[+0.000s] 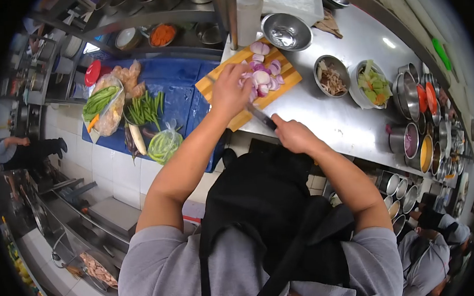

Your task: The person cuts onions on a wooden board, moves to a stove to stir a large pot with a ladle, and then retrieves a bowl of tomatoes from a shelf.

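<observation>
On a striped wooden cutting board lie several cut pieces of red onion, pale inside with purple edges. My left hand is over the board's left half, fingers bent and closed on onion at the left of the pile; the part under the fingers is hidden. My right hand grips the dark handle of a knife at the board's near edge. The blade points toward my left hand, and its tip is hidden beside that hand.
On the steel counter stand a metal bowl, a bowl of sliced food and a bowl of cut greens. Left, a blue surface holds green beans and bagged vegetables. Other people stand farther off.
</observation>
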Motion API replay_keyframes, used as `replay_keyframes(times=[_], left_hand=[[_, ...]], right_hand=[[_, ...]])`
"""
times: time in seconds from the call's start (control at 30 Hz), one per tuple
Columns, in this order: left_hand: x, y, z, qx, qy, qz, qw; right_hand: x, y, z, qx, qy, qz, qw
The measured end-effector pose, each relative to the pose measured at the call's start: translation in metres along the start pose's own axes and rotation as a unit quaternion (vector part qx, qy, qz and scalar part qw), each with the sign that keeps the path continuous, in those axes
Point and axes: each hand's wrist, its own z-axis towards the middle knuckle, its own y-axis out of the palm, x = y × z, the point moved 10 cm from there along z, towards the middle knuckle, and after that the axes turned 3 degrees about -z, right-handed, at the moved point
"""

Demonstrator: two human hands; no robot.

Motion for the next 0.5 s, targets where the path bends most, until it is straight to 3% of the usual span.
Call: replay_keyframes(times=[0.03, 0.07, 0.13, 0.33, 0.47, 0.5], left_hand=[[0.002, 0.017, 0.016, -0.040, -0.057, 0.006, 0.998], [0.009, 0.031, 0.029, -0.040, -0.051, 0.008, 0.998], [-0.003, 0.085, 0.038, -0.196, -0.109, 0.211, 0.951], [-0.029, 0.137, 0.036, -0.238, -0.126, 0.305, 0.914], [-0.030, 0.128, 0.043, -0.258, -0.075, 0.294, 0.917], [-0.034, 0.124, 0.046, -0.258, -0.115, 0.245, 0.927]], right_hand=[[-0.003, 0.005, 0.000, -0.010, -0.030, 0.003, 0.999], [-0.002, 0.008, -0.001, -0.008, -0.028, -0.007, 1.000], [0.003, 0.016, 0.002, 0.000, -0.030, -0.010, 1.000], [0.014, 0.022, -0.001, 0.005, -0.028, -0.015, 0.999], [0.018, 0.028, 0.004, 0.009, -0.037, -0.013, 0.999], [0.015, 0.025, 0.003, 0.013, -0.043, -0.010, 0.999]])
